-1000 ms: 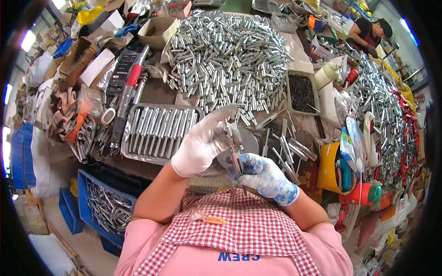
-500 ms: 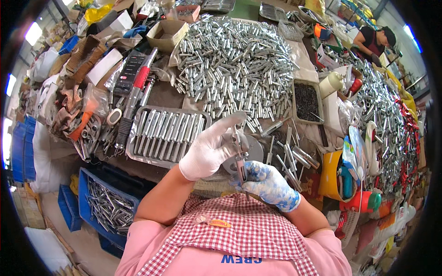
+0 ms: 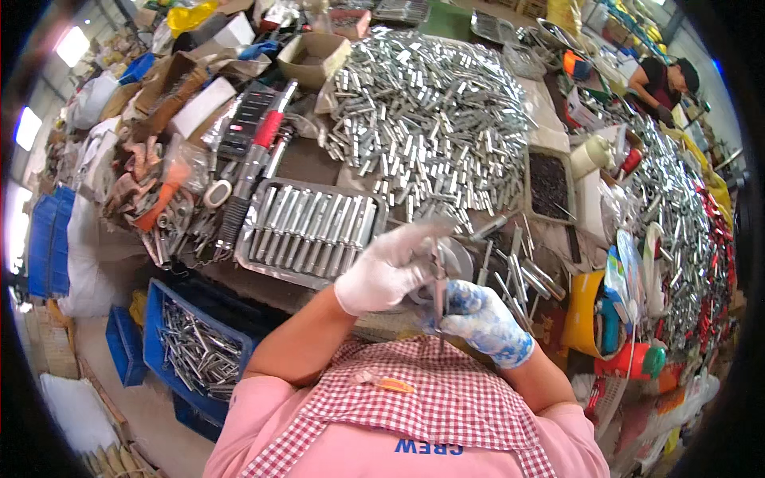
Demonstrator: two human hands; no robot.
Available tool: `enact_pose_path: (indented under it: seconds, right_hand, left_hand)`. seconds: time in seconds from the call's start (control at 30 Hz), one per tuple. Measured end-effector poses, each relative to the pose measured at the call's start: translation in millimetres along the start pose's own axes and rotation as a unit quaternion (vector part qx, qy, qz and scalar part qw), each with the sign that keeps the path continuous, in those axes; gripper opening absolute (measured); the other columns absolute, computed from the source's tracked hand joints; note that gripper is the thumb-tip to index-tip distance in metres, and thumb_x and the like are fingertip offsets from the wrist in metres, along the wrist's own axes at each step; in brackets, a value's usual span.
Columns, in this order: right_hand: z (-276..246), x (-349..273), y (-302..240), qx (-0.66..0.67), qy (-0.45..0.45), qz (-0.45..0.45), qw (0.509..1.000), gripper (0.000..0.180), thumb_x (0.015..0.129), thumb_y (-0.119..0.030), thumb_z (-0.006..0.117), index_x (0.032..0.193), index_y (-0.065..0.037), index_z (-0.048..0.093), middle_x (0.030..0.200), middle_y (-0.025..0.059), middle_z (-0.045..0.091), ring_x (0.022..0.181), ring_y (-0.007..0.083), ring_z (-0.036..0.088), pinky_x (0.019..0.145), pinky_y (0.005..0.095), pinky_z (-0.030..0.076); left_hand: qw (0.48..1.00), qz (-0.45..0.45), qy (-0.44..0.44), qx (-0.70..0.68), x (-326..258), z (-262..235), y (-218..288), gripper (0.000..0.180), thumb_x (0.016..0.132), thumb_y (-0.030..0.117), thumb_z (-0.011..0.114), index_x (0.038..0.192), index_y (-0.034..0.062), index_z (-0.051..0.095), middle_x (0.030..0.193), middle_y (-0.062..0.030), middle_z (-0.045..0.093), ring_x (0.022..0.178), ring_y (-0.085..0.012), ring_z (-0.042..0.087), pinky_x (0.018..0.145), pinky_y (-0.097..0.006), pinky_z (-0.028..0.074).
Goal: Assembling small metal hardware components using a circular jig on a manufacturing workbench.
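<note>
My left hand [image 3: 382,271], in a white glove, is at the upper end of a slim, silvery metal tube [image 3: 440,296]. Its index finger is stretched out and blurred, while the other fingers curl at the tube. My right hand [image 3: 488,323] wears a white glove with blue blotches and is closed round the tube's lower part. The tube stands nearly upright in front of my checked apron [image 3: 446,390]. Behind the hands, a pale round disc [image 3: 457,259] is partly hidden. Left of them, a metal tray [image 3: 253,253] carries a row of similar tubes.
A large heap of metal tubes [image 3: 430,111] covers the table's far middle. Dark small parts fill a box [image 3: 550,187] at the right. A blue bin [image 3: 151,342] with metal parts stands at lower left. Another person [image 3: 657,88] works at the far right.
The whole scene has shifted a little rightward in view. Both hands stay at the tube; my left index finger is more blurred.
</note>
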State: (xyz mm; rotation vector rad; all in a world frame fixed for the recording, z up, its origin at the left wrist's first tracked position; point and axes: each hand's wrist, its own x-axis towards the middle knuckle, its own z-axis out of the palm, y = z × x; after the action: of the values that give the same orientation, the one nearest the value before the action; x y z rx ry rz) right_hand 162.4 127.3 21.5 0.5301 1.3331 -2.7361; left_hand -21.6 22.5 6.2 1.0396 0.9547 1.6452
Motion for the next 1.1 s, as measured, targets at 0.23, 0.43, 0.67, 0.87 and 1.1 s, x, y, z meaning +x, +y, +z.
enact_pose_path:
  seconds: [0.23, 0.43, 0.67, 0.87, 1.1]
  right_hand:
    - [6, -2, -4, -0.08, 0.024, -0.038, 0.996, 0.04, 0.083, -0.005, 0.073, 0.12, 0.003, 0.058, 0.105, 0.0051, 0.065, 0.105, 0.0179, 0.061, 0.095, 0.0335, 0.048]
    - [5, 18, 13, -0.198, 0.029, -0.159, 0.967, 0.039, 0.082, 0.008, 0.064, 0.119, 0.001, 0.059, 0.105, 0.0042, 0.063, 0.099, 0.014, 0.059, 0.091, 0.0304, 0.049]
    - [28, 58, 24, -0.135, -0.073, -0.135, 0.979, 0.04, 0.092, 0.001, 0.058, 0.131, 0.0, 0.051, 0.12, 0.0046, 0.06, 0.109, 0.0132, 0.055, 0.097, 0.0298, 0.046]
    - [42, 58, 14, -0.157, -0.069, -0.07, 0.983, 0.047, 0.092, -0.001, 0.055, 0.138, 0.002, 0.046, 0.128, 0.0086, 0.058, 0.117, 0.0154, 0.053, 0.103, 0.0312, 0.042]
    - [-19, 20, 22, -0.21, 0.094, -0.122, 0.966, 0.037, 0.089, -0.002, 0.059, 0.125, 0.004, 0.057, 0.119, 0.012, 0.063, 0.111, 0.0184, 0.059, 0.098, 0.0305, 0.046]
  left_hand:
    - [0.994, 0.077, -0.065, 0.047, -15, 4, 9, 0.093, 0.093, 0.07, 0.035, 0.147, -0.0057, 0.03, 0.155, -0.0238, 0.025, 0.147, -0.0308, 0.017, 0.117, -0.042, 0.014]
    - [0.883, 0.137, 0.069, 0.443, -38, 1, 33, 0.052, 0.072, 0.02, 0.08, 0.117, -0.0003, 0.061, 0.129, -0.0221, 0.054, 0.122, -0.0339, 0.053, 0.1, -0.043, 0.044]
    - [0.831, 0.14, 0.169, 0.511, -51, 11, 52, 0.027, 0.074, 0.0, 0.067, 0.101, -0.0021, 0.063, 0.115, -0.0224, 0.062, 0.103, -0.0373, 0.063, 0.089, -0.04, 0.051]
    - [0.865, 0.068, 0.283, 0.409, -69, -25, 87, 0.011, 0.091, 0.004, 0.054, 0.098, -0.0023, 0.061, 0.093, -0.0141, 0.07, 0.078, -0.018, 0.07, 0.066, -0.029, 0.055]
    - [0.592, -0.224, 0.324, 0.704, -59, -165, 104, 0.026, 0.082, 0.026, 0.061, 0.087, 0.0008, 0.063, 0.083, -0.0226, 0.065, 0.082, -0.0433, 0.062, 0.081, -0.047, 0.05]
